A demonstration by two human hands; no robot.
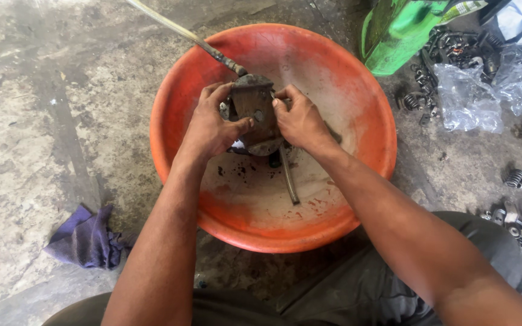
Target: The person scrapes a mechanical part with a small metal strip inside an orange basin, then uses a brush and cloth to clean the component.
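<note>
while both hands are gripping, fingers: left hand (212, 124) and right hand (300, 121) are clenching the grimy metal part (255, 108) from either side.
part: sitting over the middle of the orange basin (357, 199), hose (176, 27) running far left.
progress: looking mid-way; part still caked, dark flecks lying in the basin.
floor: stained concrete, purple rag (86, 238) near left, springs and bolts (518, 178) right.

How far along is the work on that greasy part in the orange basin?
Done: dark flecks and a wet film lie on the basin floor. In hand: both the left hand and right hand grip the grimy metal part over the basin, a hose still attached. Left: the part looks dirty; loose springs and bolts sit on the floor at right, and a purple rag lies unused.
</note>
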